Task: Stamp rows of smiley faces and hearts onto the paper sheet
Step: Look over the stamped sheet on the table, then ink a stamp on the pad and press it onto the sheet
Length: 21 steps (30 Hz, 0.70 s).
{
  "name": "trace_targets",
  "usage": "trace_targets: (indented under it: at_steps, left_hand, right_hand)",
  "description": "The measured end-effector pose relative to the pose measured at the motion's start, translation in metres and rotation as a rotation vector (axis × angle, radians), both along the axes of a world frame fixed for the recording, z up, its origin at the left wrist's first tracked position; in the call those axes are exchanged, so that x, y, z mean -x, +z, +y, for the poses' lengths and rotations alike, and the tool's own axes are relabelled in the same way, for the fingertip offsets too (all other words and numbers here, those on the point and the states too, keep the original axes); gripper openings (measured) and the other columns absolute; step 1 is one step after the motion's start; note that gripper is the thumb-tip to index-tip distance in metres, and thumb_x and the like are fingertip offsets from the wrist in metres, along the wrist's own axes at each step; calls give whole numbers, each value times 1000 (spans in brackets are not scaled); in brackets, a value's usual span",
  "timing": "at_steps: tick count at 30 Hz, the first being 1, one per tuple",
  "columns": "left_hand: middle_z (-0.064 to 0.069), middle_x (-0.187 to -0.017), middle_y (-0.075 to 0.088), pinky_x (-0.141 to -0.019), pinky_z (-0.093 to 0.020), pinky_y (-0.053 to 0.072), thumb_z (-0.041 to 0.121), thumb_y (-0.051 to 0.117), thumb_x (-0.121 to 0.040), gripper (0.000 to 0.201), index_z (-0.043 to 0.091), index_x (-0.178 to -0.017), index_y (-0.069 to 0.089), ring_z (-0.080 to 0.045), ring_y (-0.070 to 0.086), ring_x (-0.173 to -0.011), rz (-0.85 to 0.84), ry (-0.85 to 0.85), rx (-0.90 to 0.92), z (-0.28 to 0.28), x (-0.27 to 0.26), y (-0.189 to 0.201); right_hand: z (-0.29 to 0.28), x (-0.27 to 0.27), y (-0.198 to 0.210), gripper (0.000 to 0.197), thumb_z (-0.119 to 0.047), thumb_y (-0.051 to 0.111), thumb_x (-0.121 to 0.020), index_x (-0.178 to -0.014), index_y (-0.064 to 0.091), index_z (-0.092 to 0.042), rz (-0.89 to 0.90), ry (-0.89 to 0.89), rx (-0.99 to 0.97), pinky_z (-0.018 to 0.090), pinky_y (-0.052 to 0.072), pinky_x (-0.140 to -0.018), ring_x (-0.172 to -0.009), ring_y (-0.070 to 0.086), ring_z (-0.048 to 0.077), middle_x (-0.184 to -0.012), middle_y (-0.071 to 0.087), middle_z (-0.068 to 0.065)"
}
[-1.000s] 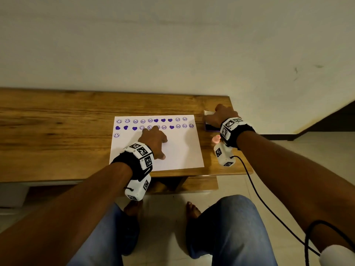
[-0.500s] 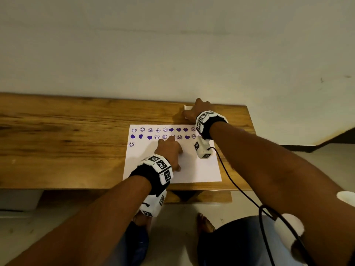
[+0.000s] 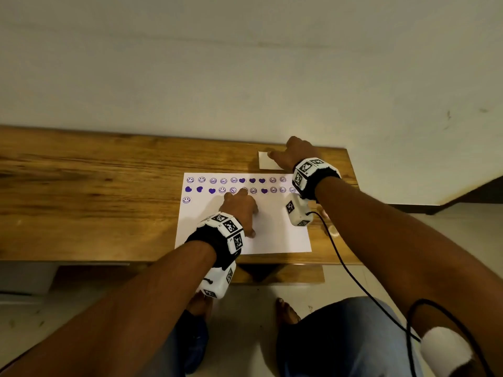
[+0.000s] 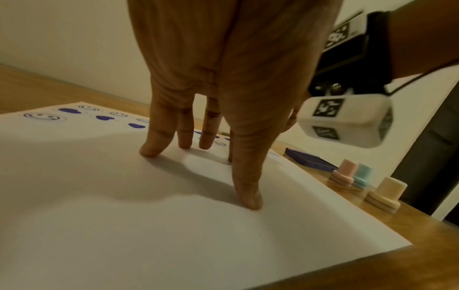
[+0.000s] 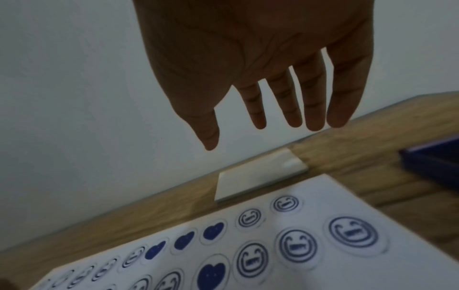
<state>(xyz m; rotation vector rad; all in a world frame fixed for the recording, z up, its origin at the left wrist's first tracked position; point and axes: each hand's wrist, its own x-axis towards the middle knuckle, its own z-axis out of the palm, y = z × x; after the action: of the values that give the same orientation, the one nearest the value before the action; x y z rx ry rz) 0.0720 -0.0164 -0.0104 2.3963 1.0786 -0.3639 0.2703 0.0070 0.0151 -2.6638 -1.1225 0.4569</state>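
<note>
Left hand (image 3: pixel 241 206) pins the paper sheet (image 3: pixel 277 235) flat-fingered; right hand (image 3: pixel 295 153), empty and outstretched, likely needs a stamp (image 4: pixel 344 172) next.

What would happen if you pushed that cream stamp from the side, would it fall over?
Probably not easily: the cream stamp stands upright on a base wider than its top, so it would likely slide on the table. Being small, it probably feels light. Laid sideways, its round body might roll.
</note>
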Motion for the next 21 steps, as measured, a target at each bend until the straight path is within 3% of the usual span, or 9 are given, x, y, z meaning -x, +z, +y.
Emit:
trace_targets:
  at_steps: [5,8,16,21]
  left_hand:
    - [-7,-129,47,-102,-44,43,33,86,-66,72,17,-131,58,-35,40,-124,16,-17,-11,-4,-2,6]
    - [-9,-136,40,-104,-44,40,38,80,-73,72,21,-137,51,-36,37,-128,48,-45,-32,-8,3,5]
    - [-6,-155,26,-114,-40,28,43,66,-85,70,28,-147,35,-30,27,-140,68,-79,-71,-13,17,-1]
    - [-6,-155,27,-113,-40,31,44,64,-86,71,27,-148,33,-29,29,-139,89,-88,-92,-14,17,0]
  right_hand:
    - [-68,-9,26,43,-54,59,-82,-96,69,-15,-6,-74,-123,33,50,-76,-92,65,29,-97,71,4]
    - [-115,-11,29,28,-47,61,-82,-93,70,-22,-17,-185,-182,29,40,-70,-83,57,23,-90,64,-2]
    - [-177,-12,9,27,-49,65,-85,-99,71,-27,-36,-256,-178,32,47,-79,-97,66,26,-104,73,-1]
    - [-183,-4,1,34,-43,69,-83,-113,68,-27,-25,-224,-137,36,52,-88,-105,65,25,-115,70,0]
